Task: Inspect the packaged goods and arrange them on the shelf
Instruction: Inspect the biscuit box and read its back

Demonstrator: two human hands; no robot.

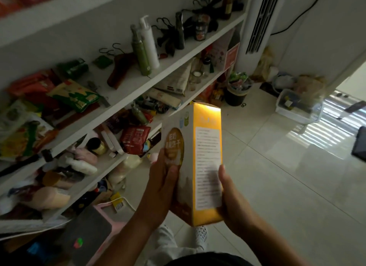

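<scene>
Evidently for inspection, the left hand (162, 178) and right hand (232, 198) curl round the box (208, 142) low down, leaving the print above them uncovered.

1 box (200, 166); 1 left hand (161, 184); 1 right hand (230, 198); 1 white bottle (149, 43); 1 bin (235, 96); 1 clear tub (293, 113); 1 shoe (201, 236); 1 air conditioner (247, 47).

Smooth cardboard box (198, 162), glossy floor tiles (277, 176), matt white-painted shelf (126, 95), shiny plastic snack packets (75, 95)
</scene>
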